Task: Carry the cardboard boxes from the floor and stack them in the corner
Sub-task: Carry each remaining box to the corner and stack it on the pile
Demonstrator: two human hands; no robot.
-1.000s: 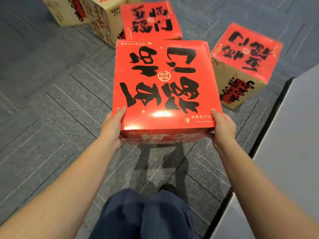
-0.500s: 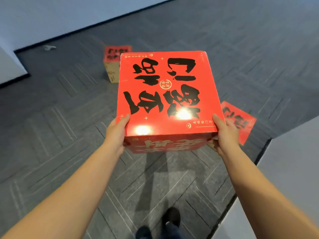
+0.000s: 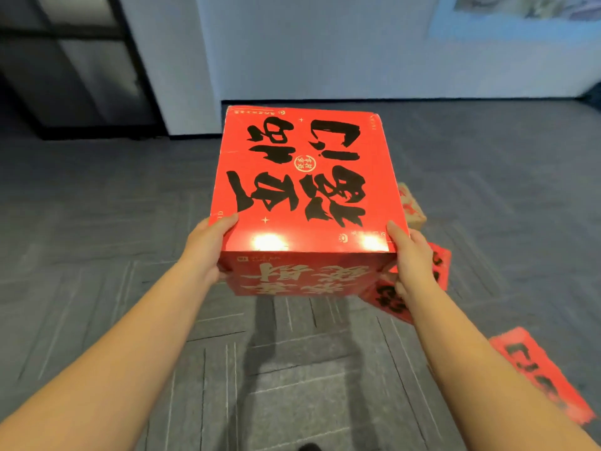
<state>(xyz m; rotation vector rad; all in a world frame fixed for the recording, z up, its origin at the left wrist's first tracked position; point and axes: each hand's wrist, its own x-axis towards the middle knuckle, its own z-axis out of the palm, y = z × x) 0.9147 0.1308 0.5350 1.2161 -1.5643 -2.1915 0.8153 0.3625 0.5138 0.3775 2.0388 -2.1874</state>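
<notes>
A red cardboard box (image 3: 305, 190) with black brush lettering is held up in the air over the grey carpet (image 3: 97, 255). The left hand (image 3: 208, 249) and right hand (image 3: 411, 255) grasp its near corners, thumbs on top. More red boxes (image 3: 540, 375) lie on the floor at right, before a pale wall (image 3: 325, 43).

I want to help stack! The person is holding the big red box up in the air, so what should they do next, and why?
Probably keep walking it toward the wall ahead. Both the left hand and right hand hold the red box off the carpet, so nothing needs regripping.

Large black brush-style Chinese characters, upside down, on the red box (image 3: 305, 177) top; exact wording unclear.
</notes>
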